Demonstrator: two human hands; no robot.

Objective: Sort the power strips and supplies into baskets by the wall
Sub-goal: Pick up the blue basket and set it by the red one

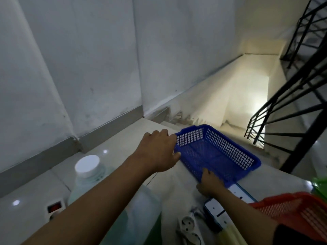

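Observation:
An empty blue mesh basket (217, 152) lies on the tiled floor near the top of a stairwell. My left hand (159, 152) grips its near-left corner, fingers curled over the rim. My right hand (209, 183) holds the basket's near rim, thumb inside. Below my right arm lie two white power strips with blue edges (237, 191), (215, 213) and a white strip with round sockets (188, 225). A white strip with a red switch (54, 208) sits at the lower left.
A large translucent jug with a white cap (87, 166) and greenish liquid stands under my left arm. An orange basket (297, 211) and something green (321, 184) sit at the right. Stairs (235, 96) drop away ahead beside a black railing (286, 110). A grey wall (88, 68) runs along the left.

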